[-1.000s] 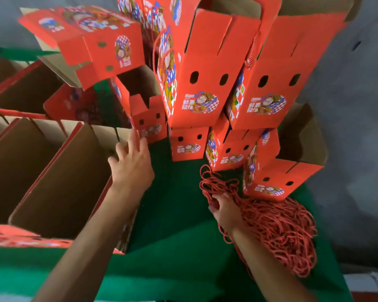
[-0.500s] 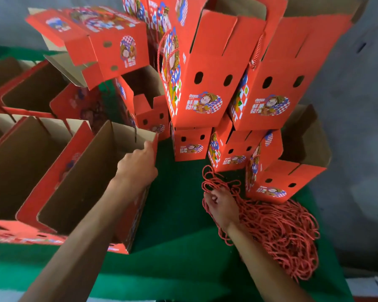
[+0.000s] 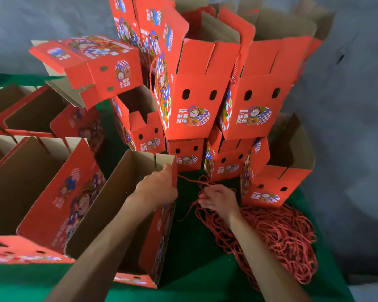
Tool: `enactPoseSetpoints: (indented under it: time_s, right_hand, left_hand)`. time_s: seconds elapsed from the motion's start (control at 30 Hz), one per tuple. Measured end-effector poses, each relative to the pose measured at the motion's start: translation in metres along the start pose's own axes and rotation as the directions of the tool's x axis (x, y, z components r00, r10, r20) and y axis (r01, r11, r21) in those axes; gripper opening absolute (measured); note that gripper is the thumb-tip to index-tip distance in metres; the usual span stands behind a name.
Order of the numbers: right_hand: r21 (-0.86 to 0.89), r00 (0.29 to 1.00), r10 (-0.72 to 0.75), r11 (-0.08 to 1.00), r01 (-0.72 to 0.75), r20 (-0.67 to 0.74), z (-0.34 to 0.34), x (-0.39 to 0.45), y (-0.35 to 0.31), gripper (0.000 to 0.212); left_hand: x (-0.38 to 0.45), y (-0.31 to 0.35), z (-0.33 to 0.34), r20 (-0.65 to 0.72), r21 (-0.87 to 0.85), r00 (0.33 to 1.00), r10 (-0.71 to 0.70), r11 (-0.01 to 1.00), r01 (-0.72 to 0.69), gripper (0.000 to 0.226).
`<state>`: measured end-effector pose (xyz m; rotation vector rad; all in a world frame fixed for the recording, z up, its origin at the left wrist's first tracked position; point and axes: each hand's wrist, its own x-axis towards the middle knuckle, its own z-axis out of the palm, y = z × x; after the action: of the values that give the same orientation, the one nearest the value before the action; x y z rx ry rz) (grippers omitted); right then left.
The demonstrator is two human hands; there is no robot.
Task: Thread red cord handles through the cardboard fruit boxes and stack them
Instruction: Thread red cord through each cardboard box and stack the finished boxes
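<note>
Dragged closer, one box [image 3: 127,214]; two hands [image 3: 156,188] gripping.

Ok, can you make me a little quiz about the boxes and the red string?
1. True or false: the left hand grips the open box.
2. Which hand pinches a red cord?
3. The cord pile lies on: A) green cloth B) bare floor C) a box.

Key: 1 true. 2 the right hand. 3 A.

green cloth surface [image 3: 192,253] under open red boxes [image 3: 52,192], stacked boxes [image 3: 225,101] and a red cord heap [image 3: 279,238]
</note>
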<state>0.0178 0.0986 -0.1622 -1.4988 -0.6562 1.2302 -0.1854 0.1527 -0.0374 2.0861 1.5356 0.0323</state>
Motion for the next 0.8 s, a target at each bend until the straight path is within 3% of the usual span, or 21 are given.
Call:
enactPoseSetpoints:
  time_s: [0.13, 0.2, 0.3, 0.37, 0.5, 0.57, 0.63, 0.8]
  right_hand:
    - [-0.265, 0.981, 0.192, 0.944, -0.194, -0.035, -0.014, -0.003, 0.044, 0.019]
    - [-0.525, 0.976, 0.219, 0.83, -0.188, -0.003, -0.02, -0.007, 0.059, 0.01]
    - [-0.911, 0.993, 0.119, 0.409, -0.049, 0.0, -0.02, -0.013, 0.065, 0.022]
    - [-0.972, 0.999, 0.031, 0.234, 0.026, 0.034, -0.013, -0.013, 0.065, 0.033]
    - [-0.938, 0.969, 0.006, 0.251, 0.238, 0.248, 0.013, -0.001, 0.074, 0.033]
    - [-0.939, 0.957, -0.003, 0.193, 0.284, 0.289, 0.023, 0.006, 0.082, 0.036]
    - [-0.951, 0.962, 0.007, 0.152, 0.269, 0.273, 0.028, 0.009, 0.09, 0.035]
    - [-0.95, 0.976, 0.073, 0.253, 0.181, 0.206, 0.027, 0.009, 0.099, 0.023]
  left_hand:
    - [0.001, -0.002, -0.003, 0.061, -0.146, 0.998, -0.031, 0.988, 0.039, 0.02]
    - [-0.002, -0.003, -0.007, 0.126, -0.231, 0.99, -0.064, 0.969, 0.092, 0.026]
    - [-0.005, -0.005, -0.007, 0.158, -0.271, 0.983, -0.098, 0.952, 0.139, 0.039]
    - [-0.007, -0.007, -0.005, 0.138, -0.203, 0.985, -0.101, 0.971, 0.128, 0.034]
    - [-0.005, -0.014, -0.004, 0.079, -0.145, 0.989, -0.124, 0.98, 0.134, 0.022]
    - [-0.003, -0.015, -0.006, 0.104, -0.191, 0.988, -0.114, 0.973, 0.133, 0.019]
    - [-0.001, -0.017, -0.009, 0.154, -0.279, 0.984, -0.094, 0.951, 0.135, 0.017]
    - [0.004, -0.036, -0.012, 0.202, -0.368, 0.971, -0.131, 0.908, 0.199, 0.029]
